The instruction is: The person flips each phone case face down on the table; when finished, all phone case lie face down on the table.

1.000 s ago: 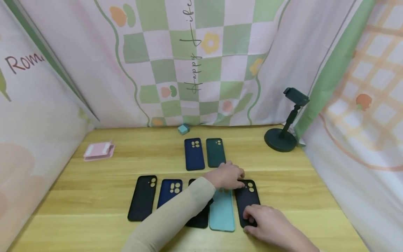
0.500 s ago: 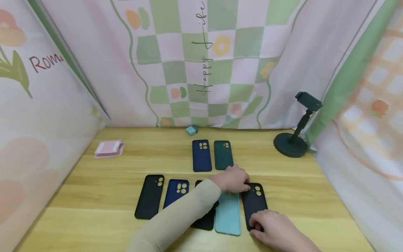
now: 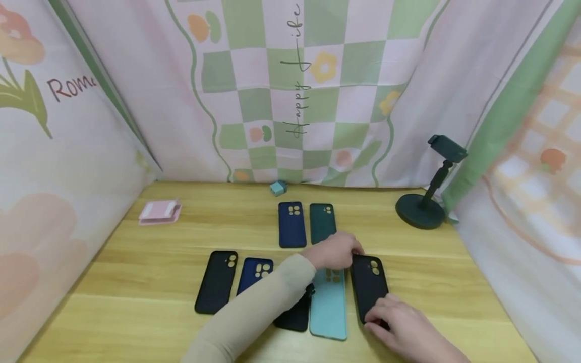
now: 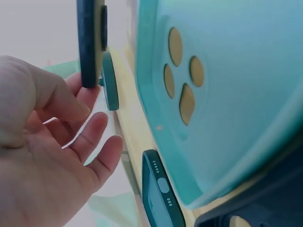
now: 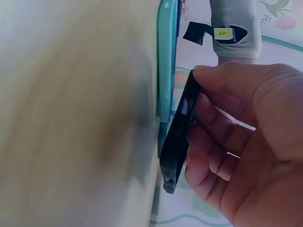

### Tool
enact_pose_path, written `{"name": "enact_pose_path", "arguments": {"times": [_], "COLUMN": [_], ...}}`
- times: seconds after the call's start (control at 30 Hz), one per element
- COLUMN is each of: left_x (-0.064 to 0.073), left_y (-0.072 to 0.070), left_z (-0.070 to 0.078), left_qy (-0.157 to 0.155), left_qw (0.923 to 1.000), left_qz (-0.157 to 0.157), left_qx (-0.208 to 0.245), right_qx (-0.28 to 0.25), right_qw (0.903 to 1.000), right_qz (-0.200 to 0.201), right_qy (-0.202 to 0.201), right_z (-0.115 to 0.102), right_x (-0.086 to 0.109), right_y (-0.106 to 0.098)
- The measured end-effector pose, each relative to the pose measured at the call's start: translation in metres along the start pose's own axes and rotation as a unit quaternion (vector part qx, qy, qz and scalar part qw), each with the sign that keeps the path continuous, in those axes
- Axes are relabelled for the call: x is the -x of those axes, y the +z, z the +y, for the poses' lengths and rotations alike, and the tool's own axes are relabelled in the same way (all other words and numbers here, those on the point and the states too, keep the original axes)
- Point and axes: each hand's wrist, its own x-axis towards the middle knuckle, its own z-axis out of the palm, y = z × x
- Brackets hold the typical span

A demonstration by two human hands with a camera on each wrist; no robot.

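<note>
The black phone case (image 3: 369, 282) tilts, at least partly off the bench (image 3: 436, 287), just right of the light-blue case (image 3: 328, 310). The right hand (image 3: 401, 322) grips its near end; the left hand (image 3: 335, 251) touches the far end — pinching or not, one cannot tell. It looks light and slightly flexible — best held by its rims.

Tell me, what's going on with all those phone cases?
A person has both hands on a black phone case. The right hand holds its near end, and the left hand touches its far end. It looks tilted up from the table. To its left lie a light-blue case and three darker ones, two partly hidden by the sleeve. Farther back lie a navy case and a green case.
</note>
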Motion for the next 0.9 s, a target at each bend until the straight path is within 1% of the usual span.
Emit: {"name": "enact_pose_path", "arguments": {"times": [0.1, 0.2, 0.27, 0.33, 0.43, 0.53, 0.63, 0.77, 0.83, 0.9], "left_x": [0.000, 0.000, 0.001, 0.002, 0.003, 0.005, 0.008, 0.009, 0.009, 0.010], "left_y": [-0.003, -0.004, -0.005, -0.005, -0.004, -0.004, -0.007, -0.011, -0.011, -0.010], "left_z": [-0.004, -0.007, -0.008, -0.009, -0.010, -0.013, -0.017, -0.021, -0.023, -0.023], "left_qy": [0.017, 0.025, 0.023, 0.019, 0.009, 0.003, 0.013, 0.032, 0.033, 0.028], "left_qw": [0.9988, 0.9968, 0.9954, 0.9945, 0.9937, 0.9918, 0.9884, 0.9862, 0.9852, 0.9821], "left_qz": [0.019, 0.029, 0.025, 0.015, -0.004, -0.005, 0.010, 0.034, 0.042, 0.046], "left_qx": [0.041, 0.070, 0.089, 0.102, 0.112, 0.128, 0.151, 0.159, 0.163, 0.180], "right_qx": [0.021, 0.039, 0.049, 0.054, 0.053, 0.048, 0.028, -0.014, -0.030, -0.037], "right_qw": [0.9989, 0.9944, 0.9892, 0.9839, 0.9780, 0.9759, 0.9759, 0.9742, 0.9721, 0.9701], "right_qz": [0.039, 0.087, 0.121, 0.153, 0.187, 0.202, 0.206, 0.215, 0.222, 0.228], "right_qy": [-0.017, -0.047, -0.066, -0.076, -0.075, -0.068, -0.066, -0.066, -0.070, -0.073], "right_z": [-0.003, -0.005, -0.007, -0.009, -0.012, -0.013, -0.013, -0.012, -0.011, -0.011], "right_x": [0.002, 0.004, 0.005, 0.007, 0.008, 0.009, 0.010, 0.013, 0.013, 0.013], "right_y": [-0.003, -0.005, -0.005, -0.006, -0.007, -0.010, -0.012, -0.014, -0.015, -0.015]}}
